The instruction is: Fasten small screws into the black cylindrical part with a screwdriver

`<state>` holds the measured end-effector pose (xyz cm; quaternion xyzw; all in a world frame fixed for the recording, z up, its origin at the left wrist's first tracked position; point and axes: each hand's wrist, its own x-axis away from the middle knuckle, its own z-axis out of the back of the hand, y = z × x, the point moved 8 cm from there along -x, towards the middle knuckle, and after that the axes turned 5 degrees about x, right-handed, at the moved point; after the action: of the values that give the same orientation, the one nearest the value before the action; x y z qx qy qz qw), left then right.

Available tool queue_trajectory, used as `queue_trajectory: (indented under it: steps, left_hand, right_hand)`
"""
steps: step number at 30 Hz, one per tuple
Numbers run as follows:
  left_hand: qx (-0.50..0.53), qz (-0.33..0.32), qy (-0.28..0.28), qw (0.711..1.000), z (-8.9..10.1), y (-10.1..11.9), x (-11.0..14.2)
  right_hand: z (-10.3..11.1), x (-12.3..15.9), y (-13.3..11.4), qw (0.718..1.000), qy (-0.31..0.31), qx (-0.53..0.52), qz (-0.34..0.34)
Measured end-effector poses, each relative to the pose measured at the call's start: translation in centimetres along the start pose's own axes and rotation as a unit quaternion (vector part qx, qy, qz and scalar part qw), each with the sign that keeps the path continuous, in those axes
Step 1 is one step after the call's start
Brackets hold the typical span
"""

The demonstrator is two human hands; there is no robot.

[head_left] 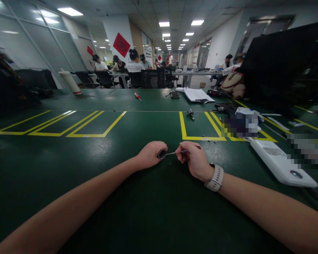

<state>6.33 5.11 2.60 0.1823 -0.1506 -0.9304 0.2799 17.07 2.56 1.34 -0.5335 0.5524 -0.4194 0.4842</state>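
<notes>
Green tabletop (pixel 153 211), hands (pixel 151 154) (pixel 194 161) gripping round part (pixel 161 154), thin tool (pixel 171 153)

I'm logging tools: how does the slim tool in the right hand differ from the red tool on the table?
The slim tool is in the right hand, pointing at a dark round part; the red tool lies on the green table. The slim tool's visible handle looks dark grey; the red tool's is red and pale. Both have a thin shaft.
</notes>
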Motion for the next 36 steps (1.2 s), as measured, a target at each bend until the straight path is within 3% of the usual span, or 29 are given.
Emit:
queue_trajectory:
  steps: [5, 16, 25, 31, 36]
  left_hand:
    - [-0.005, 0.000, -0.001, 1.000, -0.1, -0.1, 0.0]
    - [0.011, 0.008, -0.004, 1.000, -0.1, -0.4, 0.1]
    - [0.050, 0.072, 0.026, 0.996, 0.3, -1.5, 0.0]
    - [0.060, 0.042, -0.013, 0.997, 0.6, -0.5, -0.2]
    - [0.089, -0.015, -0.093, 0.992, 0.0, 0.6, -0.2]
  right_hand:
    - [0.4, -0.3, 0.5, 0.999, 0.027, -0.027, -0.031]
    - [1.2, -0.5, 1.1, 0.998, 0.059, -0.025, -0.018]
    - [2.2, -0.7, 1.8, 0.973, 0.154, -0.154, -0.080]
    - [2.6, -1.1, 2.1, 0.972, 0.154, -0.163, -0.073]
    - [1.9, -1.1, 1.7, 0.985, 0.112, -0.116, -0.053]
